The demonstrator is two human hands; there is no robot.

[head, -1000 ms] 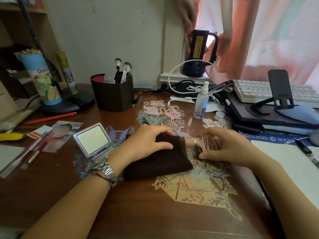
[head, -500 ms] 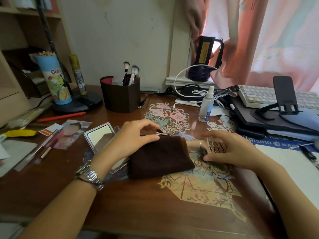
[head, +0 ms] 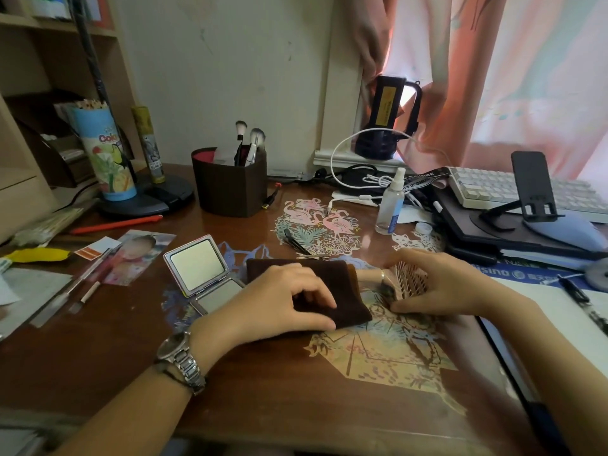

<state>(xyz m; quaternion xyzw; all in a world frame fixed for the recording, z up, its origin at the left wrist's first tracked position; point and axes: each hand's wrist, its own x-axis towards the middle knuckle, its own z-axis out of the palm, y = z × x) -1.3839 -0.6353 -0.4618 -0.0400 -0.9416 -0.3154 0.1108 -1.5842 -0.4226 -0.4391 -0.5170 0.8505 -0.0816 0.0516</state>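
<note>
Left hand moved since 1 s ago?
Yes. Against the silver compact mirror, the left hand came toward the person, from the far edge of the dark brown cloth pouch to its near edge.

Bare forearms, silver metal wristwatch (head: 178, 353) with round face and link bracelet, worn behind left hand (head: 279, 301)

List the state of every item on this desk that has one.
brown pouch, flat on the desk, pinched by the left hand.
hairbrush, handle at the pouch's mouth, head gripped by the right hand.
compact mirror, open.
spray bottle, upright.
phone stand, unfolded, holding nothing.
</note>
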